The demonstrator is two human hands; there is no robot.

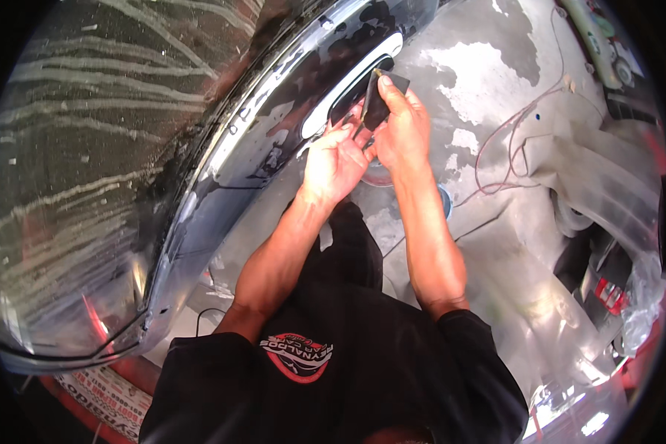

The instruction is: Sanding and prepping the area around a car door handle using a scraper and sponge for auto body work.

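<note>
My right hand [405, 127] is closed, pinching a folded dark sheet [377, 107], perhaps sandpaper, between thumb and fingers. One corner of it sticks out past my thumb. My left hand [334, 164] is closed at the sheet's lower edge, its fingers bent and partly hidden; it seems to grip that edge. Just beyond both hands lies the long, bright door handle [318, 120] of a dark car, with strong glare on it. The glossy car door [255, 137] runs diagonally from upper right to lower left, blotched with wet-looking patches and reflections.
A dusty, streaked car window [89, 133] fills the left. Thin hoses or cords [488, 159] loop over the stained grey floor [459, 66] at right. Crumpled translucent plastic sheeting [592, 170] lies farther right. A blue round rim [445, 200] shows behind my right forearm.
</note>
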